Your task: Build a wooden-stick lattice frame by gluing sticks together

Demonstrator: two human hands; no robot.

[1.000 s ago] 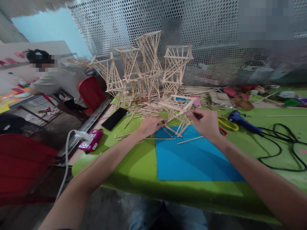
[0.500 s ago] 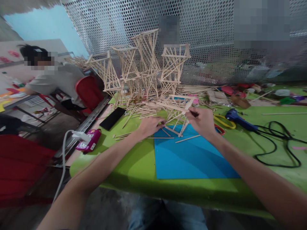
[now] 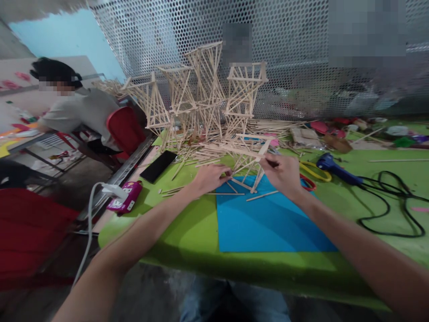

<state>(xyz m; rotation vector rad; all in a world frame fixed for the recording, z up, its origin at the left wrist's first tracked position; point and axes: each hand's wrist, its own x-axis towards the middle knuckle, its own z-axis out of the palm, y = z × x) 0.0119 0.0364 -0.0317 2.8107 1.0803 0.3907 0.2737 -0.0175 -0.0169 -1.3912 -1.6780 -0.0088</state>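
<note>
A small frame of thin wooden sticks (image 3: 250, 156) stands at the far edge of a blue sheet (image 3: 268, 219) on the green table (image 3: 187, 232). My left hand (image 3: 210, 176) rests with curled fingers at the frame's lower left, pinching a stick at its base. My right hand (image 3: 283, 172) is closed on the frame's upper right corner. Loose sticks (image 3: 263, 195) lie on the blue sheet under the frame. Several taller stick towers (image 3: 208, 89) stand behind, with a heap of loose sticks around them.
A black phone (image 3: 161, 165) and a pink power adapter (image 3: 125, 199) with a white cable lie at left. A blue glue gun (image 3: 337, 169) with a black cord, plus yellow-handled scissors (image 3: 313, 170), lie at right. A seated person (image 3: 77, 112) works at far left; a perforated metal screen stands behind.
Both hands stay on the stick frame with only slight shifts; the view has drifted a little. The person at left has turned the head slightly.
</note>
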